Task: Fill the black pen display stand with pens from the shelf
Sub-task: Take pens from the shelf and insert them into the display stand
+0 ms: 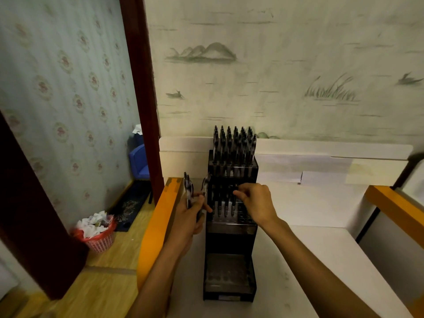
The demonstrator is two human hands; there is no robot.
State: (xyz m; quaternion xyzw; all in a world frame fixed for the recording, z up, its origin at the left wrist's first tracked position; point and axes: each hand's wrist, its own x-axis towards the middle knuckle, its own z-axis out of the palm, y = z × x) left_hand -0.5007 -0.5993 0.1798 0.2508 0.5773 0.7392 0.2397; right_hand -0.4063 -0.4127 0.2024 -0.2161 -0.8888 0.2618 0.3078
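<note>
- The black pen display stand (230,228) is upright on the white bench (321,249), with three tiers (like steps).
- The top tier is full of pens (234,145); the middle tier has a few pens (223,203) on its left side; the bottom tier shows only holes.
- The left hand (191,214) grips a bundle of pens (190,191) just beside the stand's left edge.
- The right hand (254,200) is over the middle tier, fingers curled and pinching the top of one pen there.
- A red basket (101,239) with paper is on the floor at left.
</note>
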